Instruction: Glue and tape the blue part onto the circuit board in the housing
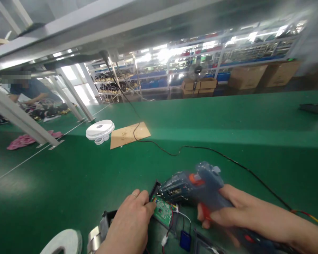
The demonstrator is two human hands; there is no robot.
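- Your left hand (131, 225) is pressing down beside the circuit board (162, 211), fingertips touching its left edge and the black frame there; the fingers are curled together, steadying rather than gripping.
- The circuit board is lying flat just under the glue gun's nozzle. You are dealing with something thin, stiff and fragile, so hold it by the edges, well off the thin red and white wires (172, 222) trailing from it toward you.
- Your right hand (228, 208) is clamped around the handle of the glue gun (193, 187), a finger on the red trigger. It is looking light and rigid, with a hot tip, so the handle is the only safe hold.
- The gun's black cord (201, 150) is running away from the board across the green table (228, 120); it could drag on the gun.
- Beyond the board, cardboard (129, 134) and a white reel (100, 129) are lying well apart from it.
- Far left of the board, another person (33, 92) is working.
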